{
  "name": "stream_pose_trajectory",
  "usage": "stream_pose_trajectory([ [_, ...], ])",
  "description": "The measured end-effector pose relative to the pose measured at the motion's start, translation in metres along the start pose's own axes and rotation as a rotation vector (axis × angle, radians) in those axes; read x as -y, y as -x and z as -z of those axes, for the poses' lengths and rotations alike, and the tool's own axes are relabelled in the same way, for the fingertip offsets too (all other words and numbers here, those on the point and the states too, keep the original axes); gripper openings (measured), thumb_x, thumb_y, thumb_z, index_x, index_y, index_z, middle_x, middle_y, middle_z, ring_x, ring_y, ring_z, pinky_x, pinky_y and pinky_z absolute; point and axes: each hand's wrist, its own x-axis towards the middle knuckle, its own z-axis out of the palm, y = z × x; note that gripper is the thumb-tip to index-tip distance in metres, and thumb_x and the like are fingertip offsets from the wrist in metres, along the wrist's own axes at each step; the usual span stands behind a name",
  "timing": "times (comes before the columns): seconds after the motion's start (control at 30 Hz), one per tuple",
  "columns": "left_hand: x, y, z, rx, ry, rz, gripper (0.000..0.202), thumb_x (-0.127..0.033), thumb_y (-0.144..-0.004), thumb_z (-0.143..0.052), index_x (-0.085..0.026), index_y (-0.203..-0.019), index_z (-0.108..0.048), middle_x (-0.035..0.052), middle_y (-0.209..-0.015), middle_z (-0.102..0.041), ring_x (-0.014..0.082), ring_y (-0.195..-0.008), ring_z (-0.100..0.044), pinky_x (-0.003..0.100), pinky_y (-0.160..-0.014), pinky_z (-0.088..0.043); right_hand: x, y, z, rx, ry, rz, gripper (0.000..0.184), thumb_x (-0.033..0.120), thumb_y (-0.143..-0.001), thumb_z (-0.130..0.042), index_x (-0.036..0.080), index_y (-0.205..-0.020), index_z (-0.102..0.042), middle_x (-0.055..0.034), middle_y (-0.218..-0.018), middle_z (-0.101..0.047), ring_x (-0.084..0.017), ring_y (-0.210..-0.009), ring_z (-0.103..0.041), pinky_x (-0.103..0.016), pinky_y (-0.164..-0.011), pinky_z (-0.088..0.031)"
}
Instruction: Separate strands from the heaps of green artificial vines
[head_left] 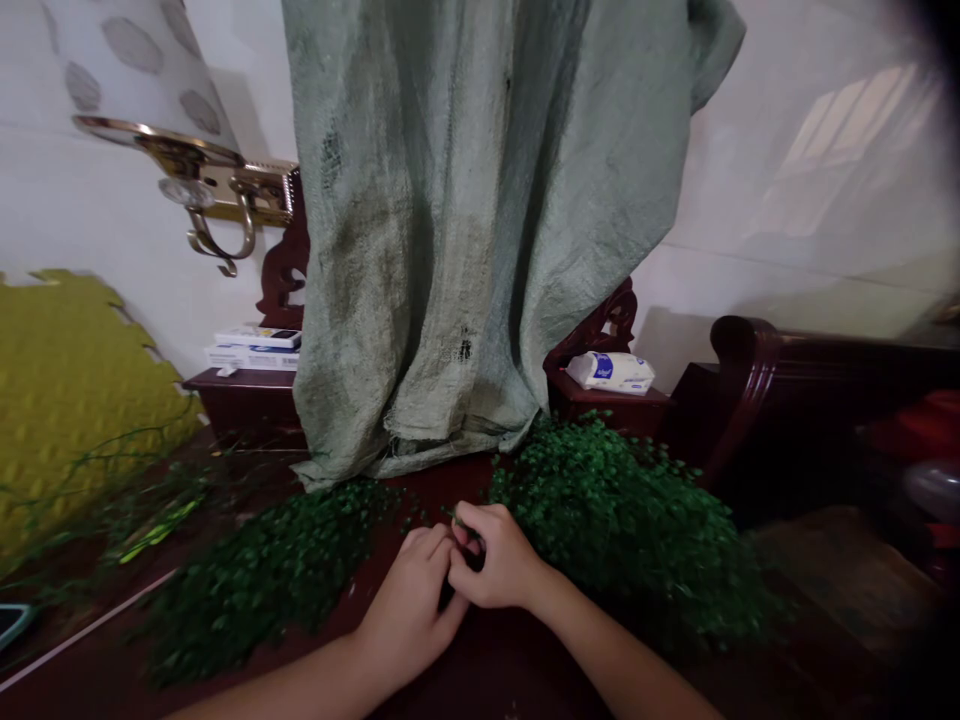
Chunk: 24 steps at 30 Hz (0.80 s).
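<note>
Both my hands meet over the dark wooden tabletop [510,670], between two heaps of small-leaved green sprigs. My left hand [411,600] has its fingers curled and pressed against my right hand [493,555], which pinches a thin green sprig [459,519] at its fingertips. The left heap of greenery [262,575] lies just left of my hands. The larger right heap [622,520] touches my right hand's outer side. What the left fingers grip is hidden under the right hand.
A grey-green cloth [480,240] hangs down behind the heaps. A yellow textured mat [67,390] and bare stems [105,490] lie at the left. A wall lamp [187,180], stacked boxes [255,348], a wipes pack [611,372] and a dark wooden armrest [757,380] surround the area.
</note>
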Motion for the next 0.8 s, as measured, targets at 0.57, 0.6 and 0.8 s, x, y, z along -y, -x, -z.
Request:
stream_pose_trajectory([
  [0.57, 0.0014, 0.0023, 0.0024, 0.063, 0.098, -0.008, 0.016, -0.008, -0.083, -0.047, -0.018, -0.091, -0.056, 0.0084, -0.095, -0.061, 0.0228, -0.087, -0.057, 0.038, -0.078, -0.049, 0.0079, -0.0042, 0.0022, -0.035, -0.214, -0.075, 0.023, 0.013, -0.061, -0.053, 0.022, -0.061, -0.032, 0.0083, -0.051, -0.034, -0.008, -0.048, -0.033, -0.022, -0.051, -0.029],
  [0.6, 0.0022, 0.0025, 0.0019, 0.069, 0.089, 0.006, 0.015, -0.008, -0.083, -0.047, -0.018, -0.090, -0.056, 0.0080, -0.094, -0.061, 0.0227, -0.086, -0.057, 0.038, -0.078, -0.049, 0.0078, -0.0045, 0.0018, -0.042, -0.225, -0.079, 0.023, 0.013, -0.061, -0.053, 0.022, -0.060, -0.032, 0.0083, -0.051, -0.034, -0.008, -0.048, -0.033, -0.022, -0.050, -0.029],
  [0.8, 0.0002, 0.0039, 0.0027, 0.104, 0.055, -0.027, 0.024, -0.010, -0.086, -0.044, -0.017, -0.108, -0.053, 0.0105, -0.106, -0.059, 0.0243, -0.096, -0.056, 0.041, -0.085, -0.048, 0.0011, -0.0076, 0.0042, -0.132, -0.252, -0.110, 0.019, 0.009, -0.059, -0.046, 0.022, -0.061, -0.033, 0.0078, -0.052, -0.033, -0.008, -0.048, -0.031, -0.022, -0.047, -0.026],
])
